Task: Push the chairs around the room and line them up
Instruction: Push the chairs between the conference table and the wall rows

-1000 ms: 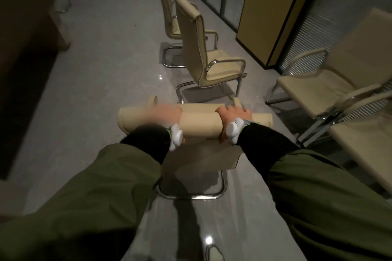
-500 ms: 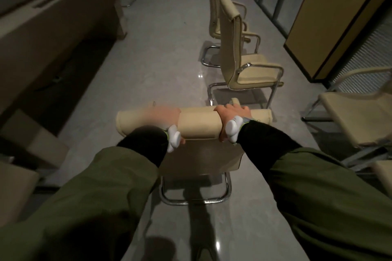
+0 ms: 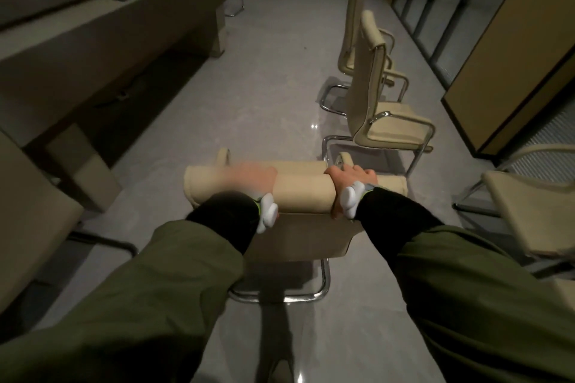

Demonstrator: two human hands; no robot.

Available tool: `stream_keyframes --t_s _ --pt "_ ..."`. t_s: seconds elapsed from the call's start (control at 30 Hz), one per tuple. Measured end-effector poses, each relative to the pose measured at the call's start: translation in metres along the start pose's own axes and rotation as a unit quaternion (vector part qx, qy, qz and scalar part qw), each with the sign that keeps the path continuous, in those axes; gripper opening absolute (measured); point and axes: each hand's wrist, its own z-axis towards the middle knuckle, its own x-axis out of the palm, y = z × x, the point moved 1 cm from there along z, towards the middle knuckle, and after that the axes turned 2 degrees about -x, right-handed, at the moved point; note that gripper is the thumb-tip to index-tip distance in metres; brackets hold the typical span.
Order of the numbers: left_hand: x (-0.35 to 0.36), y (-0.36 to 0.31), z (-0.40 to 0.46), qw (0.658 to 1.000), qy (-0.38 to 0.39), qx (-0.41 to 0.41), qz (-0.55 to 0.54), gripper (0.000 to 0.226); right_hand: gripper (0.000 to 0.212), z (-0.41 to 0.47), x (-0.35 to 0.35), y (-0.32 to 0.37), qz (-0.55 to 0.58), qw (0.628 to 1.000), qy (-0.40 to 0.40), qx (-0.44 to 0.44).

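Observation:
A beige chair (image 3: 298, 193) with a chrome sled base stands right in front of me, seen from above and behind. My left hand (image 3: 252, 177) grips the rolled top of its backrest left of centre. My right hand (image 3: 353, 179) grips the same top edge further right, fingers curled over it. Ahead on the right, two more beige chairs stand one behind the other: the nearer chair (image 3: 373, 96) and the farther chair (image 3: 354, 25), both facing right.
A long dark conference table (image 3: 93, 25) fills the left side. Another beige chair (image 3: 529, 211) sits at the right edge, and one chair back (image 3: 28, 227) at the left edge. A tan cabinet (image 3: 513, 56) and glass wall line the right. Grey floor (image 3: 249, 87) runs ahead.
The view has swung left across the frames: the two chairs ahead shifted right and the table came into sight. Both hands keep their grip on the backrest.

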Motion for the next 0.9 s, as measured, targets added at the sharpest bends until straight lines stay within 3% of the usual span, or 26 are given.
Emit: stream_keyframes --t_s 0.2,0.5,0.63,0.9 --pt "0.007 -0.007 -0.048 1.000 -0.010 -0.015 -0.005 0.051 0.100 -0.035 0.010 0.009 -0.012 1.000 0.011 -0.007" --pt "0.017 -0.022 -0.086 0.999 0.007 -0.036 -0.007 0.062 0.097 -0.073 0.029 0.006 -0.018 0.999 -0.027 -0.039" --pt "0.015 -0.029 -0.091 0.998 -0.001 -0.062 -0.007 0.056 0.094 -0.074 0.032 0.001 -0.010 0.997 -0.045 -0.059" --pt "0.011 -0.056 -0.099 0.991 0.008 -0.133 -0.008 0.067 0.089 -0.069 0.028 -0.018 -0.009 0.990 -0.055 -0.130"
